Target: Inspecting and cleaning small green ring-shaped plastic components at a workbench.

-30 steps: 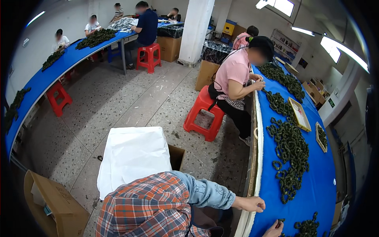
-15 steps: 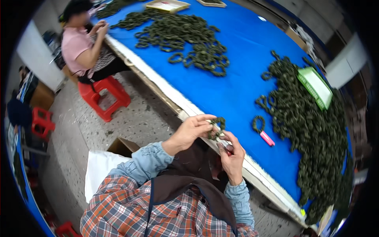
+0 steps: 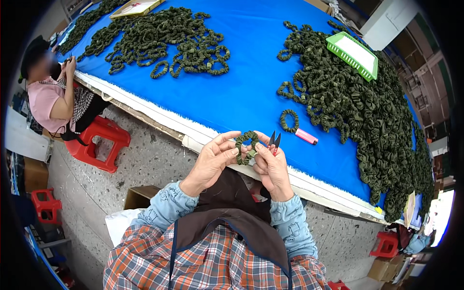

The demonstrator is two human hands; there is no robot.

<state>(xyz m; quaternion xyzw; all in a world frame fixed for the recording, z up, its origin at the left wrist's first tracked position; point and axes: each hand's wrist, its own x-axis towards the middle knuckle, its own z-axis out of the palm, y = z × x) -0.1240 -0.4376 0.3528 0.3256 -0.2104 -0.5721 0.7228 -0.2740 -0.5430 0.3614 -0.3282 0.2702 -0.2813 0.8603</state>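
A dark green ruffled scrunchie point(image 3: 240, 141) is stretched between my two hands, just over the table's near edge. My left hand point(image 3: 211, 162) pinches its left side with thumb and fingers. On its right side, my right hand point(image 3: 271, 169) grips the ring between thumb and fingertips. Small thread snips point(image 3: 274, 142) with dark blades and red handles also sit in my right hand, blades pointing up and away. Just beyond lies another green scrunchie point(image 3: 289, 121) on the blue tabletop, touching or nearly touching a pink marker-like stick point(image 3: 306, 136).
A big heap of green scrunchies point(image 3: 338, 96) covers the table's right side, with a green plastic basket point(image 3: 353, 55) on it. Another pile point(image 3: 164, 43) lies far left near a yellowish tray point(image 3: 137, 8). A co-worker point(image 3: 53, 92) sits at left on a red stool point(image 3: 99, 145).
The view has swung to the right. My hands now hold the scrunchie more upright and open, and the snips' blades have come into sight, pointing up from my right hand.
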